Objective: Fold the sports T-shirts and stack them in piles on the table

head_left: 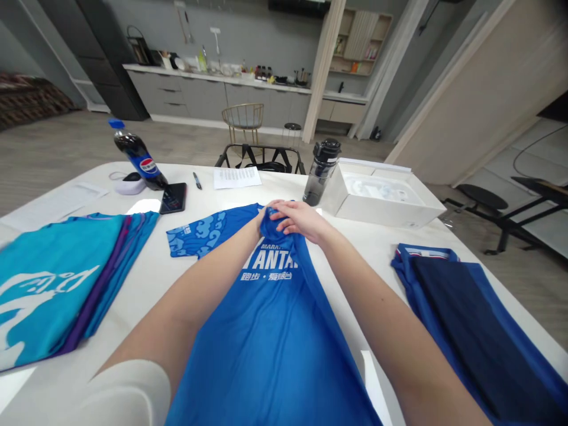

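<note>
A blue T-shirt (266, 331) with white lettering lies lengthwise before me, its hem running out of view at the bottom. Its left sleeve (204, 231), patterned with pale cloud shapes, is spread flat. The right edge of the shirt is turned inward. At the neck end, my left hand (265, 214) is closed on the fabric, partly covered by my other hand. My right hand (302, 220) meets it there, its fingers curled over the bunched cloth near the collar. The far sleeve is not plainly visible.
Folded turquoise and purple shirts (57, 284) lie left, folded navy and blue garments (470, 319) right. Along the white table's back stand a cola bottle (139, 157), phone (173, 197), pen (197, 181), paper sheet (237, 177), dark water bottle (322, 171) and white box (377, 201).
</note>
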Action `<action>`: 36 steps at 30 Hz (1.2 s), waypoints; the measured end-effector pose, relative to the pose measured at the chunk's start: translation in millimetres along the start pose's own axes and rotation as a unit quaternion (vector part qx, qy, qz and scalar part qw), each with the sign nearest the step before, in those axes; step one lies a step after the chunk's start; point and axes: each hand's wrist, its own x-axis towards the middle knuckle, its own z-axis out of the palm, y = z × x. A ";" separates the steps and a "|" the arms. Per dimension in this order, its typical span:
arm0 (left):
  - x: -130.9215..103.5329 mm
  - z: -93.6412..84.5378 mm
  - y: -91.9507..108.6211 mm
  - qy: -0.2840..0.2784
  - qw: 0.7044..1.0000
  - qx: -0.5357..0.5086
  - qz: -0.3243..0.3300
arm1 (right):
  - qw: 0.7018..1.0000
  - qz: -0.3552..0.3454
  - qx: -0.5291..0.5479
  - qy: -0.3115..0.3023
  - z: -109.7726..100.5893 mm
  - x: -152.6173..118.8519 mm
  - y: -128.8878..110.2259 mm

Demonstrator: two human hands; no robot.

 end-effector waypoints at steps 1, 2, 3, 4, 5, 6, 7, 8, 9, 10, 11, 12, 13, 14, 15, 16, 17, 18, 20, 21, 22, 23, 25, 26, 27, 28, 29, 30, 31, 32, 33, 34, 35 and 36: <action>-11.3 -15.9 -6.8 -0.010 1.000 -0.009 -0.012 | 1.000 -0.003 -0.019 0.020 5.8 12.3 7.5; -23.2 -31.2 -13.5 -0.023 0.999 -0.038 -0.031 | 0.997 -0.013 -0.057 0.056 7.0 23.4 16.8; -35.4 -45.0 -19.7 -0.037 0.994 -0.080 -0.058 | 0.987 -0.025 -0.115 0.107 4.0 33.2 27.2; -47.2 -56.4 -25.0 -0.044 0.989 -0.114 -0.083 | 0.966 -0.034 -0.192 0.168 -2.1 41.7 38.0; -58.0 -65.0 -29.2 -0.045 0.983 -0.139 -0.109 | 0.935 -0.041 -0.285 0.206 -9.9 49.1 48.8; -67.3 -70.5 -32.2 -0.036 0.981 -0.142 -0.129 | 0.904 -0.047 -0.367 0.214 -18.2 55.5 58.8; -74.9 -73.0 -34.1 -0.014 0.984 -0.113 -0.138 | 0.874 -0.046 -0.432 0.217 -25.8 60.9 67.8; -80.6 -73.0 -35.2 0.016 0.989 -0.055 -0.134 | 0.847 -0.039 -0.485 0.215 -31.9 65.7 75.3; -84.6 -71.0 -35.8 0.046 0.992 0.017 -0.120 | 0.824 -0.032 -0.526 0.206 -36.1 69.8 81.3; -87.3 -67.8 -36.2 0.068 0.989 0.087 -0.103 | 0.805 -0.024 -0.559 0.196 -38.2 73.4 85.8; -89.1 -64.1 -36.7 0.081 0.982 0.144 -0.088 | 0.789 -0.020 -0.585 0.185 -38.7 76.6 89.1; -90.6 -60.4 -37.4 0.082 0.977 0.182 -0.076 | 0.776 -0.018 -0.606 0.175 -37.9 79.4 91.4; -92.2 -57.0 -38.2 0.078 0.973 0.204 -0.067 | 0.765 -0.019 -0.621 0.167 -36.6 81.8 92.9; -94.2 -54.1 -38.8 0.074 0.972 0.215 -0.057 | 0.757 -0.022 -0.632 0.165 -35.4 83.8 93.8; -96.5 -52.0 -39.0 0.073 0.972 0.221 -0.042 | 0.752 -0.024 -0.638 0.167 -34.7 85.4 94.2; -99.1 -50.5 -38.2 0.076 0.972 0.223 -0.020 | 0.748 -0.026 -0.641 0.172 -34.8 86.6 93.9; -101.7 -49.6 -36.0 0.080 0.972 0.221 0.006 | 0.744 -0.028 -0.643 0.178 -35.8 87.5 93.0; -104.1 -49.2 -32.3 0.084 0.972 0.217 0.034 | 0.741 -0.029 -0.644 0.185 -37.6 88.2 91.4; -106.8 -50.1 -19.8 0.092 0.971 0.205 0.080 | 0.737 -0.029 -0.646 0.195 -42.4 89.5 86.0; -106.5 -51.4 -11.7 0.094 0.971 0.199 0.093 | 0.737 -0.030 -0.646 0.198 -44.5 90.5 82.4; -105.0 -53.6 -3.1 0.097 0.972 0.191 0.098 | 0.737 -0.035 -0.644 0.201 -46.0 91.8 78.6; -102.4 -56.9 5.1 0.102 0.973 0.182 0.097 | 0.739 -0.041 -0.641 0.203 -46.5 93.4 75.0; -94.8 -67.3 17.0 0.112 0.979 0.153 0.081 | 0.742 -0.056 -0.632 0.214 -44.5 97.1 69.7; -90.6 -74.5 19.4 0.114 0.982 0.136 0.068 | 0.745 -0.060 -0.626 0.224 -42.1 98.7 68.5; -86.8 -82.7 19.0 0.112 0.985 0.125 0.050 | 0.748 -0.060 -0.617 0.237 -39.1 99.9 68.6; -83.8 -91.3 15.7 0.106 0.986 0.126 0.030 | 0.753 -0.056 -0.607 0.247 -35.9 100.2 69.9; -82.1 -99.6 10.0 0.102 0.984 0.143 0.004 | 0.759 -0.049 -0.597 0.256 -32.6 99.6 72.2; -82.0 -106.9 2.5 0.107 0.978 0.176 -0.020 | 0.764 -0.041 -0.588 0.263 -29.4 97.8 75.5; -83.9 -112.2 -6.1 0.125 0.966 0.222 -0.037 | 0.768 -0.034 -0.580 0.269 -26.4 94.7 79.3; -87.8 -114.8 -14.9 0.153 0.949 0.275 -0.037 | 0.770 -0.033 -0.575 0.274 -23.6 90.3 83.6; -93.7 -114.2 -23.3 0.182 0.928 0.325 -0.019 | 0.770 -0.040 -0.572 0.279 -20.9 84.9 88.3; -101.1 -110.4 -31.0 0.198 0.908 0.368 0.018 | 0.769 -0.055 -0.573 0.279 -18.3 78.5 93.2; -109.5 -103.6 -37.6 0.196 0.892 0.402 0.066 | 0.768 -0.075 -0.575 0.272 -15.6 71.3 98.3; -118.2 -94.5 -43.3 0.176 0.880 0.426 0.112 | 0.769 -0.096 -0.578 0.256 -12.7 63.6 103.8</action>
